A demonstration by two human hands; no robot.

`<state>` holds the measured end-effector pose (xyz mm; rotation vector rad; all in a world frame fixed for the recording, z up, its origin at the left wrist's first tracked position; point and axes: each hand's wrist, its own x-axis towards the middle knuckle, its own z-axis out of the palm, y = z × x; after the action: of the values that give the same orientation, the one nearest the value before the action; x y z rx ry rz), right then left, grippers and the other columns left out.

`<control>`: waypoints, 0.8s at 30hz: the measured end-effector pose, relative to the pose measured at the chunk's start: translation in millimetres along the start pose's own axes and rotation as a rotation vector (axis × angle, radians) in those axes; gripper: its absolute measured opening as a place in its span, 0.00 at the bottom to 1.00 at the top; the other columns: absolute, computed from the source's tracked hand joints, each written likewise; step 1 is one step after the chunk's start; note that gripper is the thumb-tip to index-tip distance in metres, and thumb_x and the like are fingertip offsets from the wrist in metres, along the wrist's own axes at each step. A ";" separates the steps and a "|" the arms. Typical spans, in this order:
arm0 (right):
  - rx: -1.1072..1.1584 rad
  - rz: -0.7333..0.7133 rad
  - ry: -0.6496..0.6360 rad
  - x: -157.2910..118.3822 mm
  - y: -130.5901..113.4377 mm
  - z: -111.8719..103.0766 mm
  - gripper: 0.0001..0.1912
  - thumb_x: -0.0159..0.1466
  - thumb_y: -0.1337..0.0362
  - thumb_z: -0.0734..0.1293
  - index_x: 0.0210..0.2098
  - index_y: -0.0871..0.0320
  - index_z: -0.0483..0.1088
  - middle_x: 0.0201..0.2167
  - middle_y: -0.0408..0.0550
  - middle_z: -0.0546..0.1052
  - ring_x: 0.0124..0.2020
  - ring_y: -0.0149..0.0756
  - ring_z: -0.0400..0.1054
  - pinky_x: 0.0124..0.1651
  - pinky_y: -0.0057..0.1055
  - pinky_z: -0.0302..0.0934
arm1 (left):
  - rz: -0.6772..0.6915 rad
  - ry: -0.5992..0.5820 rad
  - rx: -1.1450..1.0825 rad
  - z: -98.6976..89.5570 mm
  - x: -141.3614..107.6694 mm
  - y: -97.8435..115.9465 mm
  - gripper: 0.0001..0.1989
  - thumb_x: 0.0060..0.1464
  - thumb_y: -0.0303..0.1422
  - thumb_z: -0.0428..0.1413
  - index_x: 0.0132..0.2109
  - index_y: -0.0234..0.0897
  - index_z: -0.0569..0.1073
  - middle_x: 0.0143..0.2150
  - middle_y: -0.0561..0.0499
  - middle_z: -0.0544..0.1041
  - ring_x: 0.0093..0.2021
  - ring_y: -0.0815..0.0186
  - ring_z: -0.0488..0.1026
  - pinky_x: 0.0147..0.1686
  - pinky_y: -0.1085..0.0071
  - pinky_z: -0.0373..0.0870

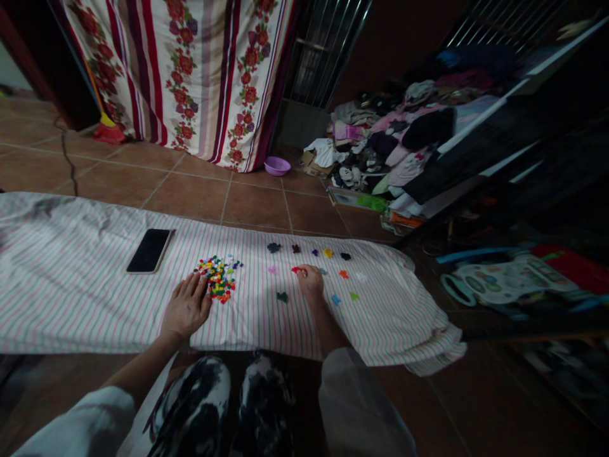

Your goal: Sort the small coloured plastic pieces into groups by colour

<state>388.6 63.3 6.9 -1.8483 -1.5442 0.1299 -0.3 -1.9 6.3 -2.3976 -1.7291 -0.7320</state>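
Red pieces under the right hand, mixed pile by the left

White cloth point(247, 324) with thin pink and grey-green stripes covered a long, low surface in front of the person. On its left part lay a pile point(221, 279) of tiny pieces in many colours, among them yellow, red, green, orange, white and blue. The left hand point(188, 308) lay open, palm down, its fingers spread a little and their tips at the pile's left edge.

The right hand point(311, 284) had its fingers curled closed at the red pieces point(295, 270), right of the pile; whether one was held between the fingertips was too small to tell for sure.

Small groups sat apart around that hand. In the far row, from left to right, were dark grey point(274, 247), dark brown point(295, 249), dark blue point(314, 252), yellow point(328, 252) and black point(346, 256). Pink point(271, 270) lay left of the red; grey-blue point(323, 271), orange point(343, 274) and white point(361, 277) lay to its right. Nearer the person were dark green point(282, 296), light blue point(335, 299) and lime point(354, 296).

A phone point(150, 251), its screen dark, rested left of the pile. Beyond the cloth, on the tiled floor point(185, 184), stood a purple basin point(277, 166) beside a flowered curtain point(204, 76), with heaped clothes point(394, 136) farther right.
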 end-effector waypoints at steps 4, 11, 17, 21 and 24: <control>-0.011 0.022 0.015 -1.8 -1.7 -1.3 0.14 0.55 0.63 0.61 0.35 0.59 0.77 0.34 0.52 0.77 0.35 0.40 0.67 0.44 0.36 0.62 | 0.004 -0.017 -0.006 -0.9 0.0 0.7 0.26 0.61 0.40 0.43 0.62 0.33 0.64 0.62 0.37 0.70 0.66 0.50 0.60 0.62 0.49 0.58; -0.017 -0.019 0.007 -2.5 2.1 -0.6 0.16 0.57 0.65 0.59 0.36 0.59 0.77 0.36 0.53 0.77 0.38 0.41 0.68 0.47 0.37 0.62 | -0.014 0.000 -0.008 -0.8 0.5 1.9 0.27 0.61 0.40 0.43 0.63 0.32 0.64 0.62 0.36 0.69 0.66 0.50 0.61 0.62 0.49 0.59; -0.036 -0.039 0.061 -5.2 -8.9 -1.7 0.15 0.57 0.67 0.58 0.36 0.59 0.76 0.36 0.54 0.77 0.40 0.42 0.69 0.49 0.39 0.63 | -0.006 0.013 -0.005 0.2 0.3 2.0 0.26 0.61 0.40 0.42 0.63 0.35 0.64 0.61 0.38 0.71 0.66 0.51 0.61 0.62 0.49 0.59; 0.019 -0.082 0.068 -7.8 -25.1 -0.7 0.16 0.57 0.68 0.59 0.38 0.59 0.76 0.37 0.54 0.76 0.40 0.41 0.69 0.48 0.38 0.64 | -0.022 -0.004 0.017 -1.6 0.9 2.9 0.27 0.62 0.41 0.42 0.61 0.30 0.66 0.62 0.34 0.69 0.66 0.50 0.61 0.62 0.51 0.59; 0.091 -0.125 0.095 -17.0 -52.1 4.2 0.18 0.59 0.68 0.58 0.43 0.59 0.75 0.39 0.54 0.76 0.39 0.40 0.69 0.48 0.36 0.65 | -0.021 -0.022 0.031 -3.7 1.5 3.7 0.28 0.62 0.41 0.42 0.61 0.27 0.66 0.62 0.33 0.68 0.66 0.49 0.61 0.63 0.52 0.58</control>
<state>339.0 51.6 27.5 -1.6587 -1.5577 0.0530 2.3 -3.2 10.9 -2.3799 -1.7627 -0.6796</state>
